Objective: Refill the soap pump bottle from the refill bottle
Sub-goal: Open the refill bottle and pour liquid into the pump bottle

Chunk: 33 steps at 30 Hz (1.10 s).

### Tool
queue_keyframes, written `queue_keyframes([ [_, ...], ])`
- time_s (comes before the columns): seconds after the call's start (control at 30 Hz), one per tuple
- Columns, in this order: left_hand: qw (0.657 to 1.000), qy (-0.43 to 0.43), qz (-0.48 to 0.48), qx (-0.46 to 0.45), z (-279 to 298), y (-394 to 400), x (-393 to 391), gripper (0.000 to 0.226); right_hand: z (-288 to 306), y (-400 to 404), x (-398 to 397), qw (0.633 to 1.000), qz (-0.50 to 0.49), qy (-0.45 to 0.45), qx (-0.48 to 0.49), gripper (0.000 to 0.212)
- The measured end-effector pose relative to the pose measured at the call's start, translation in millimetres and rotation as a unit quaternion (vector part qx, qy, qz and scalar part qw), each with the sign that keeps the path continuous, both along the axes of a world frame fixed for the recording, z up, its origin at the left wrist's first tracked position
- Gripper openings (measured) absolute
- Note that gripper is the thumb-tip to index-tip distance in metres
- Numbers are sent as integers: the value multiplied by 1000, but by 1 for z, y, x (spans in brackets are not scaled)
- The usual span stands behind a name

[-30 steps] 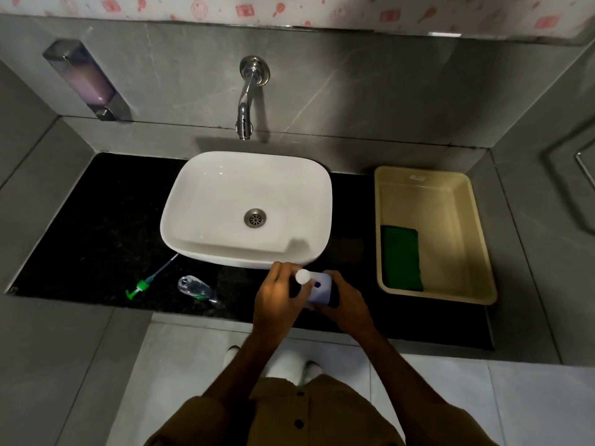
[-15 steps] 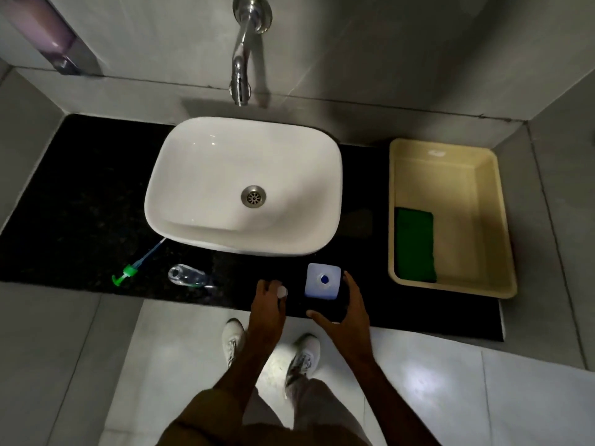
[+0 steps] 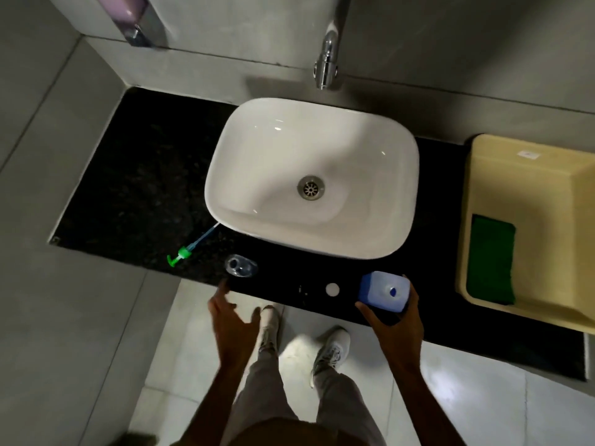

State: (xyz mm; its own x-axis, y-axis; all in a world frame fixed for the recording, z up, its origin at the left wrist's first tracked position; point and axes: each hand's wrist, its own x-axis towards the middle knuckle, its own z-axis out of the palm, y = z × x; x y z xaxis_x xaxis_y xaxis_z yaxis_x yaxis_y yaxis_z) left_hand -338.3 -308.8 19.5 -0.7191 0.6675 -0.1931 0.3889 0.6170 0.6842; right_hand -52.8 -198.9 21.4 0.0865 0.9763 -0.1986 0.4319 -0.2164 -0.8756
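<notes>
Looking down from the head camera, I see my right hand (image 3: 397, 317) wrapped around the blue refill bottle (image 3: 384, 290), which stands upright on the near edge of the black counter (image 3: 145, 188) with its mouth uncovered; fingers and thumb curl round its near side, gripping it. Just left of it, apart from the bottle, the white cap (image 3: 332, 289) lies flat on the counter. My left hand (image 3: 230, 320) hovers over the counter's near edge with fingers spread, holding nothing, its fingertips near the clear soap pump bottle (image 3: 241, 266) without touching it. That bottle stands on the counter, near the white basin (image 3: 380, 149), and its neck has no pump in it. The green pump head (image 3: 183, 252) lies on the counter just left of the bottle, its tube pointing toward the basin. Far behind the basin a chrome tap (image 3: 327, 64) comes out of the wall. At the right a cream tray (image 3: 502, 146) holds a green sponge (image 3: 491, 262).
</notes>
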Motion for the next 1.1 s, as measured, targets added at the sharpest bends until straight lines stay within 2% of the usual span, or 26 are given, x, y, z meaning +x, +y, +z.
queue_keyframes([
  [0.07, 1000, -24, 2, -17, 2, -1, -36, 110, -6, 0, -2, 1000, -9, -13, 5, 99],
  [0.13, 997, -65, -34, -12, 5, 7, -65, 116, -12, -2, -3, 1000, -17, -16, 7, 96],
  [0.27, 965, -102, -239, 12, 9, 32, -107, 102, -20, -2, -11, 1000, -20, -15, -4, 95],
  [0.33, 949, -132, -287, 9, 9, 47, -118, 96, -23, -2, -13, 999, -32, -26, -13, 92],
  [0.53, 941, -154, -300, -12, -1, 69, -127, 59, -25, 4, -12, 996, -56, -71, -19, 79],
  [0.67, 944, -157, -290, -8, 7, 69, -127, 52, -12, 2, -17, 993, -67, -95, 13, 74],
  [0.8, 948, -151, -278, 30, 50, 76, -131, 50, 38, -2, -31, 989, -75, -121, 47, 75],
  [0.97, 935, -144, -298, 127, 140, 126, -144, 51, 149, 26, -51, 968, -55, -196, 148, 69],
  [1.1, 903, -110, -359, 209, 236, 176, -144, 48, 259, 54, -69, 964, -35, -122, 234, 61],
])
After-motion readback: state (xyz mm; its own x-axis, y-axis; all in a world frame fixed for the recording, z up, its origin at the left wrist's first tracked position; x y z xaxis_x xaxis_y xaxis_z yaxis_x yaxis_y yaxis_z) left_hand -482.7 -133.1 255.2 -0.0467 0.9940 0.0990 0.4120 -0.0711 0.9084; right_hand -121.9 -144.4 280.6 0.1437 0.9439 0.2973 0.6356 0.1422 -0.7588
